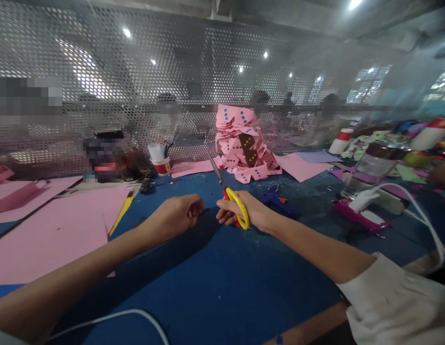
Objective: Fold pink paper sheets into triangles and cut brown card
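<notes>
My right hand (240, 211) is closed on a pair of scissors (239, 203) with yellow and red handles; the metal blades point up and away to the left. To its left, my left hand (181, 213) hovers over the blue tabletop with its fingers curled together. A small dark sliver shows by those fingertips, but I cannot make out what it is. Behind both hands stands a heap of folded pink paper pieces (240, 148) printed with blue and dark squares. Beside my right wrist lies a blue glue gun (278, 201), partly hidden by the forearm.
Pink sheets (57, 232) cover the table's left side. A paper cup (160, 163) stands at the back near a perforated metal screen (193, 72). On the right are a glass jar (373, 165), a magenta case (362, 215) and a white cable (420, 206). Another cable (132, 312) crosses the front.
</notes>
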